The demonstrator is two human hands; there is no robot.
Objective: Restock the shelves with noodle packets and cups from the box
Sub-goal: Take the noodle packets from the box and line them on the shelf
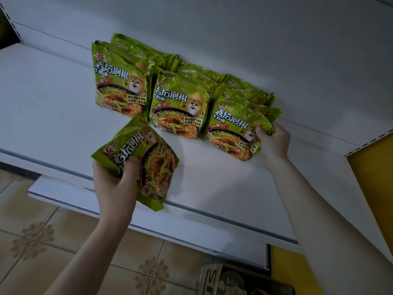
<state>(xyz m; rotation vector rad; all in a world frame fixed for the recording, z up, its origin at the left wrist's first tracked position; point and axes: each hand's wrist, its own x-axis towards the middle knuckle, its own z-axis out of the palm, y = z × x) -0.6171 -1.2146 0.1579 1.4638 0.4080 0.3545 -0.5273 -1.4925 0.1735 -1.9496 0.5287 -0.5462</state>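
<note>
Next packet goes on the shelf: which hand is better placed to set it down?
Left. The left hand grips a loose packet just before the left row; the right hand is pinching the right row's front packet.

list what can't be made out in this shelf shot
Head view:
- box: cut off by the bottom edge, dark, contents blurred.
- rear packets: hidden behind the front ones, so no count is possible.
- right grip: fingers partly hidden behind the right front packet.
</note>
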